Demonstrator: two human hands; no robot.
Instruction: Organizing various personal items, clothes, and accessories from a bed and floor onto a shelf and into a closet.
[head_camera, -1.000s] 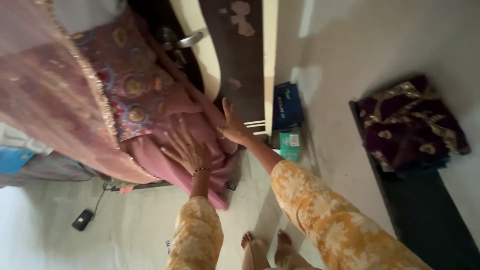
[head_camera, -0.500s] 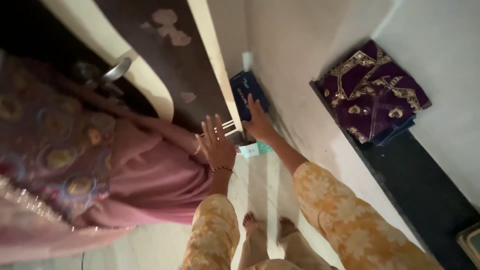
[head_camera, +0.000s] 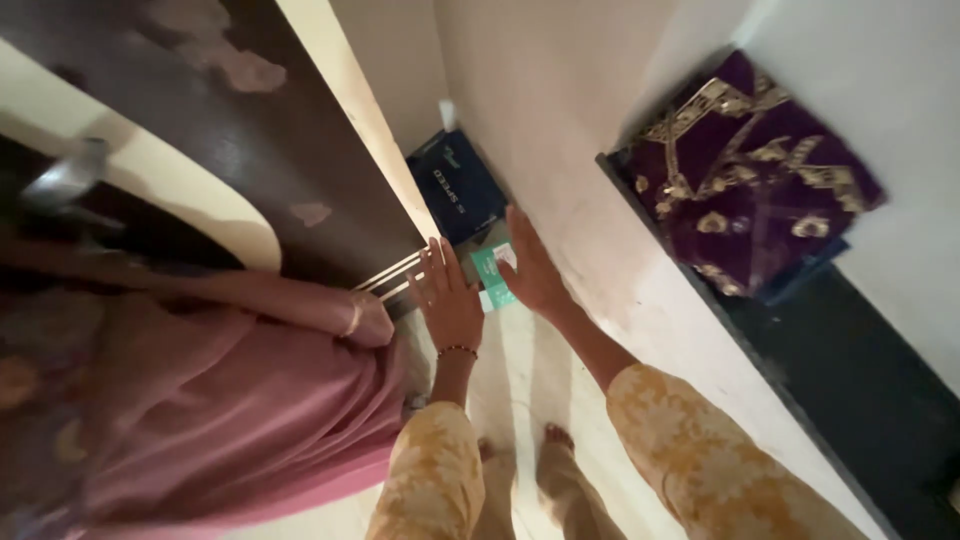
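Hands reach forward at centre frame in the head view: left hand (head_camera: 450, 300) spread flat, fingers apart, holding nothing, just right of the pink cloth (head_camera: 250, 400). Right hand (head_camera: 530, 275) is likewise open and empty, its fingertips beside a small green box (head_camera: 490, 268) below a dark blue box (head_camera: 455, 185). Folded purple fabric (head_camera: 750, 170) lies at upper right.

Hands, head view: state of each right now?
Left hand: open, fingers spread, holding nothing, beside the pink cloth.
Right hand: open, empty, over the green box.
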